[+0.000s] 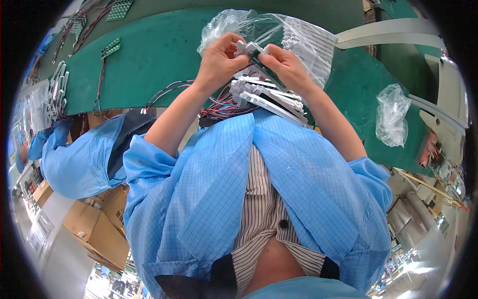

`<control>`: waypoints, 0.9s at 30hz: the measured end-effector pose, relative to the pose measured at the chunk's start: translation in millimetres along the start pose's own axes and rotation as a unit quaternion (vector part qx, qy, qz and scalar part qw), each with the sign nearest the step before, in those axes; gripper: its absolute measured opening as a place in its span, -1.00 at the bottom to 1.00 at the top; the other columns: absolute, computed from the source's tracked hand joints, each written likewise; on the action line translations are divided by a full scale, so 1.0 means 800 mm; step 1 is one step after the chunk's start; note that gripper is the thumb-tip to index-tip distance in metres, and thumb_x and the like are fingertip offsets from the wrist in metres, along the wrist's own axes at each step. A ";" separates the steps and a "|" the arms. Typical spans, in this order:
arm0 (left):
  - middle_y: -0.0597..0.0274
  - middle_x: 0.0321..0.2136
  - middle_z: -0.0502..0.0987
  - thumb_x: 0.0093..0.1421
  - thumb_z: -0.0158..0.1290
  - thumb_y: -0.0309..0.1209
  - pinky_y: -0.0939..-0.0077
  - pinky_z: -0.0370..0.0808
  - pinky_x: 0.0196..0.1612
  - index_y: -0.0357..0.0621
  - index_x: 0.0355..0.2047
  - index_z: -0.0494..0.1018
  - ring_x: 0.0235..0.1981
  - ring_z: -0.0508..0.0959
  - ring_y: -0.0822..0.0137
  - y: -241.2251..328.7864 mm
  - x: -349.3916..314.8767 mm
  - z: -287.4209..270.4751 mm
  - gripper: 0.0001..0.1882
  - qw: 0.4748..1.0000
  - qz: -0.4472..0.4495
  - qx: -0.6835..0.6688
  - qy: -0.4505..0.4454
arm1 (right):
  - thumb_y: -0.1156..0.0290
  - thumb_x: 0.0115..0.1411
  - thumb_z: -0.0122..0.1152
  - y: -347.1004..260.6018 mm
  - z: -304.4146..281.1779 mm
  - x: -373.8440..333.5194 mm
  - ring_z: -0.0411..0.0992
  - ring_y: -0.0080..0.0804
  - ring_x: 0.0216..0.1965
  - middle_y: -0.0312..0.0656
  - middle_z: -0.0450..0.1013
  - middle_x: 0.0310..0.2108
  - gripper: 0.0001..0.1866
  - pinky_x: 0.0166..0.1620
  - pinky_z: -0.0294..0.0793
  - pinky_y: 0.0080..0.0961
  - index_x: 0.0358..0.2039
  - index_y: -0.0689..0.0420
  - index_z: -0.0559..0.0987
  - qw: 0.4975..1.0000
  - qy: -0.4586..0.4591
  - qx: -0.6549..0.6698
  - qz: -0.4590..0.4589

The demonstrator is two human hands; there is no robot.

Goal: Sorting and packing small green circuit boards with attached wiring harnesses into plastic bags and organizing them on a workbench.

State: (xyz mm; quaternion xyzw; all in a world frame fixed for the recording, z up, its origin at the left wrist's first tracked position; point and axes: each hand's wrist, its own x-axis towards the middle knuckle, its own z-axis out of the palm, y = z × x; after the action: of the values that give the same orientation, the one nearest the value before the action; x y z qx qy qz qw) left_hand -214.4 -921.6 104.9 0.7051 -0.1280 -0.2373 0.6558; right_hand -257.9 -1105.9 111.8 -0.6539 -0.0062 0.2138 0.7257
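Observation:
Over the green bench, my left hand (219, 61) pinches one end of a white plastic strip (249, 48). My right hand (288, 70) has its thumb and fingers closed on a narrow green circuit board (266, 71) lying against that strip. Whether the board is seated in the plastic cannot be made out. Just below my hands is a pile of white plastic strips (269, 99) near my body. Red and black wires (221, 103) spill out of the pile to the left. Behind my hands lies a clear plastic bag (308, 42) with many white strips inside.
A crumpled clear bag (393, 115) lies at the right of the green bench (149, 60). On the left are a wired circuit board (111, 47) and a stack of white strips (58, 92). A person in blue (82, 157) is at the left, near cardboard boxes (97, 231).

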 end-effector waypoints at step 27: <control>0.39 -0.70 0.37 -0.01 0.07 -0.37 0.74 0.32 -0.59 -0.24 -0.47 0.36 -0.67 0.35 0.60 -0.015 0.008 0.010 -0.81 0.997 -0.067 -0.006 0.024 | 0.34 -0.02 0.03 0.016 0.000 0.019 0.22 -0.59 -0.65 -0.26 0.26 -0.71 -0.78 -0.58 0.25 -0.56 -0.60 0.24 0.34 0.963 0.155 -0.220 -0.010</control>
State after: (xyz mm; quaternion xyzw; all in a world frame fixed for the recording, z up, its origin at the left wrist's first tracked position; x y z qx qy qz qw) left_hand -214.9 -930.3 91.5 0.7136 -0.0632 -0.2642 0.6457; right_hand -248.2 -1100.3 95.4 -0.8223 0.0533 0.0962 0.5583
